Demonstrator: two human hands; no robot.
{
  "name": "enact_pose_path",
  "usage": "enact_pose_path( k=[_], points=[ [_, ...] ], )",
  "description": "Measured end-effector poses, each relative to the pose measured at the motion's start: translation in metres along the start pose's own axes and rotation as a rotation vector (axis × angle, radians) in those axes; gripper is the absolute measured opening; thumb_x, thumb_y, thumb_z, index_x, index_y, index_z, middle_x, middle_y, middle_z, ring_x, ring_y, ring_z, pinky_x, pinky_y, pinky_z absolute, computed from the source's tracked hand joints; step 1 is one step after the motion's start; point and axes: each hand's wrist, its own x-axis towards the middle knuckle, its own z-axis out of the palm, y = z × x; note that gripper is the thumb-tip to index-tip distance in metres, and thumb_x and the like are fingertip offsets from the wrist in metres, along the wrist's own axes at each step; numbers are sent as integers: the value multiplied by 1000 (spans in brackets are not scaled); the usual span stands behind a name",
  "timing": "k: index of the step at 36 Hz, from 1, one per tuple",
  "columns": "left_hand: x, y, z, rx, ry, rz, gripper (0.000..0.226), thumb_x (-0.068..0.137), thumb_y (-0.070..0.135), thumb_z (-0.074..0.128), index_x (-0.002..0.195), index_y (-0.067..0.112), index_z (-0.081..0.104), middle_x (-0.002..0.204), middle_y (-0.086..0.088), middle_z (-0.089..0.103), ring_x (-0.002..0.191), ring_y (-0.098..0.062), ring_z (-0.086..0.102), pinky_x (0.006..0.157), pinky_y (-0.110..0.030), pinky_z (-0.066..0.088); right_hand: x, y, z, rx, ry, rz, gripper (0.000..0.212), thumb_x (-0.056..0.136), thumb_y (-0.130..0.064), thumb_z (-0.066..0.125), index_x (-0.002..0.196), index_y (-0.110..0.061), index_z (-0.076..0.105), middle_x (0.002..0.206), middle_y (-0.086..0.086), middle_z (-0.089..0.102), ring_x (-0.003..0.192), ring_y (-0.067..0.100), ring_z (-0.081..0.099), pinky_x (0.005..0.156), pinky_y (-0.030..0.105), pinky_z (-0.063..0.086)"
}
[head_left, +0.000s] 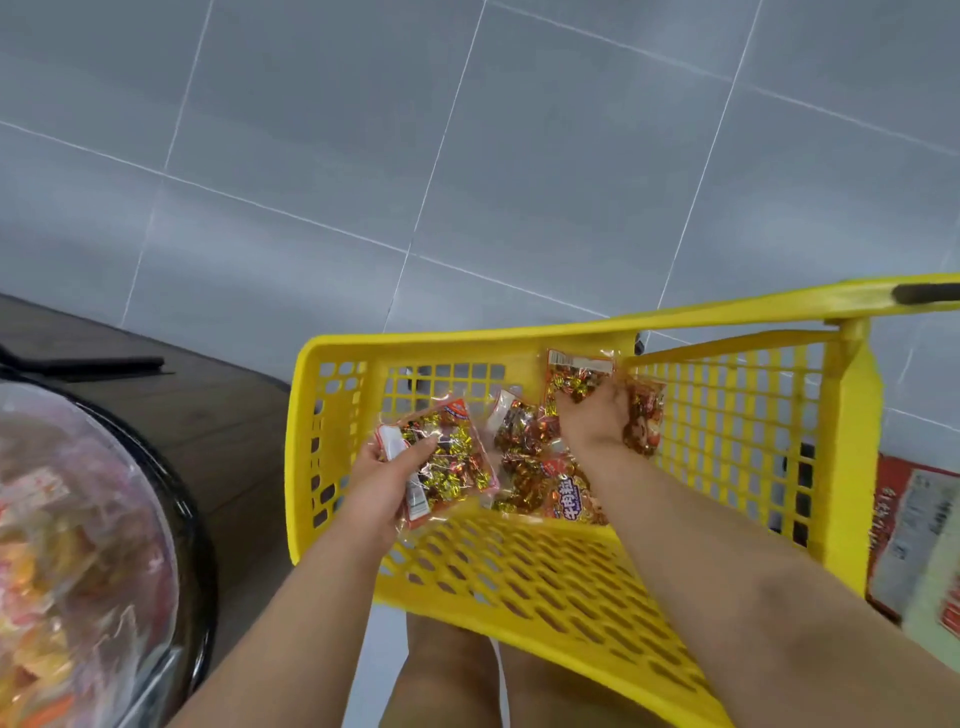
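A yellow plastic basket (519, 566) stands in front of me on the grey tiled floor, with several clear bags of gold and red wrapped candies inside. My left hand (387, 480) grips one candy bag (452, 457) by its left edge, lifted just above the basket's near wall. My right hand (592, 415) reaches deep into the basket, its fingers curled on another candy bag (576, 376) leaning against the far wall. More bags (545, 483) lie on the basket floor between my hands.
A round bin (78, 545) with a clear cover and colourful packets inside fills the lower left, on a dark wooden base (218, 415). The basket's yellow handle (779, 304) stretches to the right. A red printed carton (914, 540) sits at the right edge. My bare legs (447, 675) show below.
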Motion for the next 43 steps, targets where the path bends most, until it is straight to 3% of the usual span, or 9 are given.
enact_pose_path(
  k=[3, 9, 16, 19, 27, 32, 38, 40, 43],
  points=[
    [4, -5, -4, -14, 9, -7, 44, 78, 14, 77, 117, 19, 55, 91, -9, 74, 74, -27, 74, 55, -39, 57, 11, -7, 5, -149, -54, 33, 90, 89, -49, 55, 151, -9, 2, 158, 14, -1, 145, 33, 6, 114, 47, 18],
    [4, -13, -7, -13, 22, 2, 43, 79, 11, 76, 115, 22, 55, 94, -10, 73, 70, -25, 74, 51, -37, 56, 11, -19, 0, -236, -85, 30, 90, 83, -46, 63, 147, -1, 17, 151, 23, 21, 137, 39, 25, 109, 45, 28],
    [7, -10, -12, -20, 3, 22, 48, 80, 13, 75, 121, 23, 53, 102, -11, 72, 80, -27, 73, 59, -40, 59, 16, -12, 17, -138, -267, 59, 125, 65, -33, 86, 149, -14, -5, 153, 19, 18, 138, 38, 27, 109, 43, 30],
    [5, -6, -14, -7, 18, 46, 55, 78, 14, 78, 126, 22, 52, 105, -12, 71, 84, -28, 73, 61, -42, 60, 12, 0, 20, 31, -246, 55, 114, 66, -23, 86, 145, -27, 5, 151, 14, 29, 135, 35, 35, 108, 43, 32],
    [-20, 6, -13, -6, 6, 117, 48, 77, 14, 78, 116, 23, 52, 95, -3, 68, 62, -9, 71, 46, -26, 53, -11, 14, -21, 160, -157, -6, 88, 63, -25, 88, 135, -13, 37, 130, 8, 56, 122, 27, 51, 101, 34, 42],
    [-52, 6, -18, -19, 6, 146, 41, 79, 14, 78, 112, 22, 54, 94, -5, 69, 66, -13, 72, 49, -27, 54, -47, 9, -53, 311, -307, 65, 50, 65, -28, 86, 106, -24, 57, 108, -4, 56, 94, 15, 51, 79, 31, 44],
    [-103, 8, -36, 44, -57, 200, 52, 75, 16, 80, 120, 17, 54, 106, -11, 70, 94, -29, 70, 82, -49, 57, -100, -11, -77, 438, -518, 96, 111, 59, -28, 87, 148, -12, 22, 152, 6, 30, 131, 25, 35, 38, 21, 48],
    [-120, 11, -47, 29, -66, 207, 57, 76, 17, 81, 125, 17, 53, 113, -15, 68, 101, -34, 67, 88, -57, 53, -117, -20, -82, 466, -573, 74, 122, 49, -29, 89, 148, -16, 20, 152, 7, 29, 136, 30, 31, 47, 30, 56],
    [-142, 16, -69, -44, -72, 238, 55, 77, 13, 79, 125, 14, 53, 117, -19, 66, 102, -38, 66, 89, -62, 50, -147, -34, -88, 522, -678, 70, 117, 42, -28, 93, 140, -17, 31, 149, 8, 36, 132, 34, 39, 90, 55, 49]
  ],
)
